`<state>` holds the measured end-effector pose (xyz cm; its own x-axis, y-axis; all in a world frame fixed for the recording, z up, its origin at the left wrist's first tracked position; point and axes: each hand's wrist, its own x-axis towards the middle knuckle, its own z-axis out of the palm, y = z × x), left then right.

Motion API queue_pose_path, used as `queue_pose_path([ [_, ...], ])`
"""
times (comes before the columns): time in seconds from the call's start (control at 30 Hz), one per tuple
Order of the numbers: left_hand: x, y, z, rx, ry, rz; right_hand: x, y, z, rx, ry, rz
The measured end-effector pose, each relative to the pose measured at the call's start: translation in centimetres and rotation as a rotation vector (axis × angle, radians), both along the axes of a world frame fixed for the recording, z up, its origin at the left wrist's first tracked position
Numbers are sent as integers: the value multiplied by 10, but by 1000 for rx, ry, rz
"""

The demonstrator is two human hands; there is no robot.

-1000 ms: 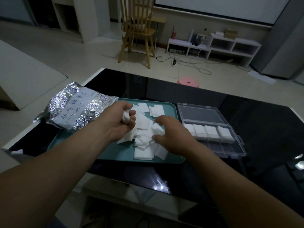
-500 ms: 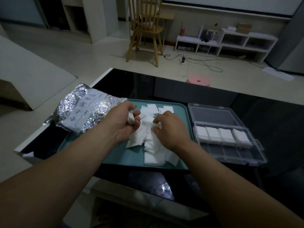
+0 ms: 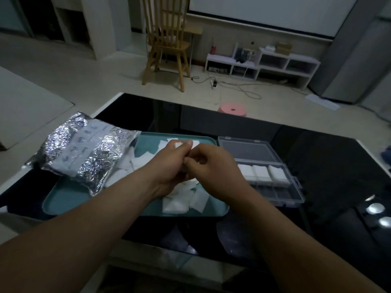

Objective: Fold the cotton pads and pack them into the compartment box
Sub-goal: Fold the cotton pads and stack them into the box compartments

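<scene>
Black glass table (image 3: 317,157) is carrying a teal tray (image 3: 63,199), a foil bag (image 3: 84,153) lying partly on it, and a clear compartment box (image 3: 281,199) just beside, one row holding folded pads (image 3: 261,172). Above the loose cotton pads (image 3: 175,205), the left hand (image 3: 169,166) and right hand (image 3: 215,166) are meeting, curled fingers pinching a cotton pad (image 3: 178,144). A loose crease is risking the fold springing open, or the pad slipping back into the pile.

Right hand (image 3: 213,166) joins left hand (image 3: 171,163)
My right hand has come off the pile (image 3: 182,199) on the tray (image 3: 63,199) and closed against my left, fingertips touching; the pad (image 3: 178,144) I clenched alone a second ago is now pinched by both.
</scene>
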<state>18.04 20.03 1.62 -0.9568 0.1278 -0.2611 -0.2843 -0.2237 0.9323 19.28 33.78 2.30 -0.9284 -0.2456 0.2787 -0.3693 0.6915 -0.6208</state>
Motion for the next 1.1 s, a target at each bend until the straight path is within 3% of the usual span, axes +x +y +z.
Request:
queue_pose_path([
  [0.1,2,0,2,120,-142,-115,7,18,4,53,0,121],
  [0.2,9,7,3,212,-224,-249,13,29,5,-13,-116,152],
  [0.63,26,42,17,316,-254,-349,33,59,17,-118,-177,156],
  [0.87,42,58,26,422,-185,-351,40,76,14,-250,-169,5],
  [1.0,39,72,18,277,-135,-79,39,89,9,-346,-259,-144],
  [1.1,33,82,6,52,-50,-46,32,102,10,-392,-352,-209],
])
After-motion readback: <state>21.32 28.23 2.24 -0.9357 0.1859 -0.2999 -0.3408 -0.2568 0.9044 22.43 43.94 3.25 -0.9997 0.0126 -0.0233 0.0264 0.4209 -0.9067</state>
